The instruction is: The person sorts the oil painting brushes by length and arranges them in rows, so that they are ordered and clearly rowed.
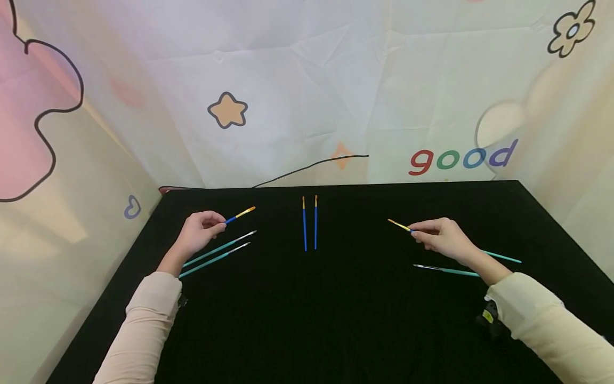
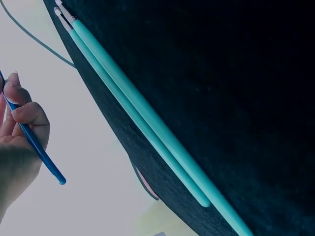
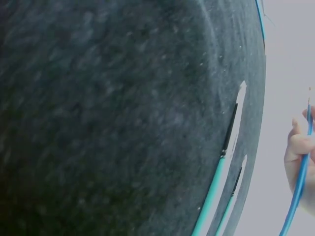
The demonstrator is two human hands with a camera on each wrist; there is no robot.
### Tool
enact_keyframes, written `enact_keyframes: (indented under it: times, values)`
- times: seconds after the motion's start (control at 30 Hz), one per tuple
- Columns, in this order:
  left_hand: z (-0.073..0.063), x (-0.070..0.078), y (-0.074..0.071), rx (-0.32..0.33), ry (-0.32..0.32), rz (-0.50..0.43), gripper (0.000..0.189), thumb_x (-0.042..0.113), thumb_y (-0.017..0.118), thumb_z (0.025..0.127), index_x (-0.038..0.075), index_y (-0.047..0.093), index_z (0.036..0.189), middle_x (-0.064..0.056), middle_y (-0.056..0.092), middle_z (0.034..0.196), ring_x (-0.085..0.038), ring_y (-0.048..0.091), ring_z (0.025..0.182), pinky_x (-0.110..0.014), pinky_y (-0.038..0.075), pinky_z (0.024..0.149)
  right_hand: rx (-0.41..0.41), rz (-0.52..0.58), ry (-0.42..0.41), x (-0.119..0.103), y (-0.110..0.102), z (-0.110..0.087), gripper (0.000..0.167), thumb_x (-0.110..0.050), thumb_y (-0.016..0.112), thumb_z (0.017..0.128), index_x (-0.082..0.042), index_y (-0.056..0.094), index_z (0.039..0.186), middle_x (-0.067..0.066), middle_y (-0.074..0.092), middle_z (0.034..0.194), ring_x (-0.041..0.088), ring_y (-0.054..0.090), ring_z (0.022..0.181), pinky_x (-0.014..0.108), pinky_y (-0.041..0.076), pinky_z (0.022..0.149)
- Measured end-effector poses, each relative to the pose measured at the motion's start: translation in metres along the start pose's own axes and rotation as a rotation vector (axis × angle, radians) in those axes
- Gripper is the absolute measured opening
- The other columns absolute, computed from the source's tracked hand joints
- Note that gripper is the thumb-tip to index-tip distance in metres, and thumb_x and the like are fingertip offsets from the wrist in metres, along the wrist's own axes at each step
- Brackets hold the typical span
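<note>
Cream fabric sleeves (image 1: 146, 320) are positioned nearest the camera. By the curled thumb and fingers of the left hand (image 1: 198, 233), a slim blue-handled paintbrush (image 1: 238, 215) is pinched above the black tabletop (image 1: 307, 320), and a matching gold-ferruled paintbrush (image 1: 399, 225) is pinched likewise by the right hand (image 1: 443, 237). Farther out, silver-tipped teal-handled paintbrushes (image 1: 218, 249) are laid in pairs near each hand, and two parallel blue paintbrushes (image 1: 304, 226) are set between the hands.

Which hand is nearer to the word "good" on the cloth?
Right. The right hand is in front of the word, lower in the head view; the left hand is over the table's left side, farther away.
</note>
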State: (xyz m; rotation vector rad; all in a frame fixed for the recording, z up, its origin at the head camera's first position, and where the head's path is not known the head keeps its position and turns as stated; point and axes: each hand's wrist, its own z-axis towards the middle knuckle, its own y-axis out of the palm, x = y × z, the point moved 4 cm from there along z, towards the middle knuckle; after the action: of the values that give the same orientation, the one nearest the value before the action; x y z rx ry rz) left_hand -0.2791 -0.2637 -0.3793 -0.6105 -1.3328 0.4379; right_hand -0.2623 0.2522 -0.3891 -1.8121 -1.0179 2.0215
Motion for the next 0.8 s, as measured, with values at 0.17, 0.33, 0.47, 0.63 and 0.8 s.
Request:
enact_keyframes:
  times: [0.17, 0.33, 0.47, 0.63, 0.8]
  values:
    - [0.0, 0.005, 0.005, 0.0, 0.002, -0.024, 0.019, 0.01, 0.058, 0.089, -0.006, 0.06, 0.1, -0.018, 0.063, 0.09, -0.03, 0.055, 0.076, -0.037, 0.05, 0.068, -0.026, 0.067, 0.009, -0.001, 0.004, 0.004, 0.032, -0.013, 0.053, 0.093, 0.007, 0.056, 0.117, 0.019, 0.06, 0.086, 0.02, 0.054, 0.065, 0.027, 0.048, 0.055]
    - [0.001, 0.007, 0.01, -0.005, -0.001, -0.04, 0.019, 0.009, 0.058, 0.089, -0.007, 0.06, 0.1, -0.019, 0.063, 0.09, -0.032, 0.055, 0.078, -0.042, 0.05, 0.07, -0.051, 0.124, 0.031, -0.005, 0.007, 0.006, 0.035, -0.01, 0.051, 0.093, 0.01, 0.051, 0.121, 0.021, 0.059, 0.089, 0.023, 0.056, 0.07, 0.028, 0.05, 0.06]
    - [0.003, 0.005, 0.014, -0.009, -0.009, -0.048, 0.018, 0.007, 0.057, 0.09, -0.008, 0.059, 0.099, -0.019, 0.062, 0.089, -0.035, 0.056, 0.079, -0.045, 0.049, 0.072, -0.059, 0.216, 0.07, -0.006, 0.008, 0.008, 0.038, -0.01, 0.052, 0.092, 0.014, 0.047, 0.121, 0.022, 0.058, 0.09, 0.019, 0.059, 0.072, 0.028, 0.052, 0.065]
    - [0.005, 0.005, 0.017, -0.02, -0.012, -0.055, 0.02, 0.006, 0.056, 0.09, -0.008, 0.061, 0.103, -0.02, 0.063, 0.091, -0.036, 0.056, 0.08, -0.046, 0.049, 0.073, -0.059, 0.366, 0.147, -0.008, 0.011, 0.011, 0.039, -0.01, 0.05, 0.094, 0.017, 0.043, 0.121, 0.022, 0.056, 0.094, 0.015, 0.061, 0.074, 0.029, 0.053, 0.07]
    - [0.006, 0.006, 0.019, -0.035, -0.009, -0.037, 0.022, 0.006, 0.056, 0.09, -0.009, 0.062, 0.106, -0.022, 0.062, 0.09, -0.024, 0.054, 0.071, -0.041, 0.049, 0.07, -0.06, 0.412, 0.175, -0.011, 0.012, 0.014, 0.04, -0.01, 0.05, 0.094, 0.017, 0.041, 0.122, 0.018, 0.056, 0.092, 0.015, 0.061, 0.074, 0.03, 0.053, 0.071]
